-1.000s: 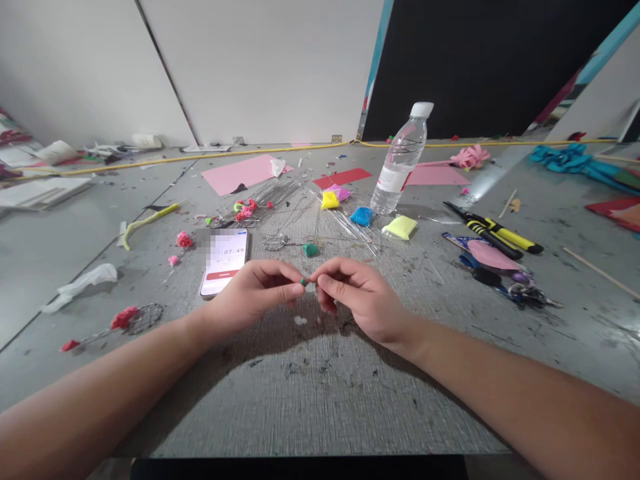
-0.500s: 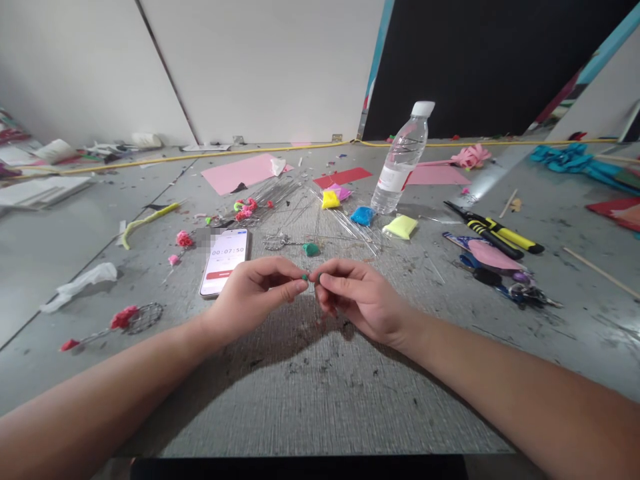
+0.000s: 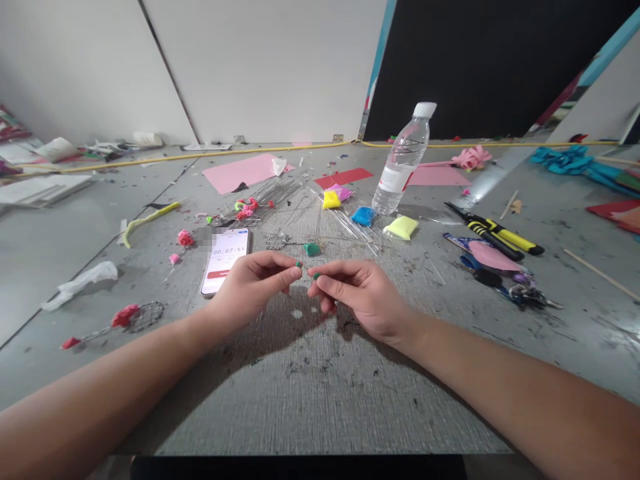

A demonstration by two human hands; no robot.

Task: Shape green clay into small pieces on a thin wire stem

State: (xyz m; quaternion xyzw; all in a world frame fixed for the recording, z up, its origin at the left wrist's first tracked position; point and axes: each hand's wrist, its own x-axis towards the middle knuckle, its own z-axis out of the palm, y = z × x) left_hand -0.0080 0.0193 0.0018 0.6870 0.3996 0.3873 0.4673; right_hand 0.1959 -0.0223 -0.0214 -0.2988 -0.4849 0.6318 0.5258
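Observation:
My left hand (image 3: 253, 280) pinches a tiny piece of green clay (image 3: 299, 264) between thumb and forefinger. Across a small gap, my right hand (image 3: 363, 293) grips another bit of green clay (image 3: 317, 275), mostly covered by its thumb and fingers. Both hands hover over the grey table (image 3: 310, 400). Just beyond the fingertips lies a larger green clay lump (image 3: 312, 249), beside a twisted wire piece (image 3: 278, 241). A phone (image 3: 226, 257) showing a running timer lies partly behind my left hand.
Soft clay packs in yellow (image 3: 331, 199), blue (image 3: 363, 216) and pale yellow (image 3: 401, 227) lie beyond my hands, near a water bottle (image 3: 403, 160). Pliers (image 3: 493, 230) and keys (image 3: 525, 291) are at right. A wire piece with red clay flowers (image 3: 125, 316) lies at left.
My hands have moved slightly apart; the green clay between them is now in two separate bits. The left fingertips have shifted left and a little up.

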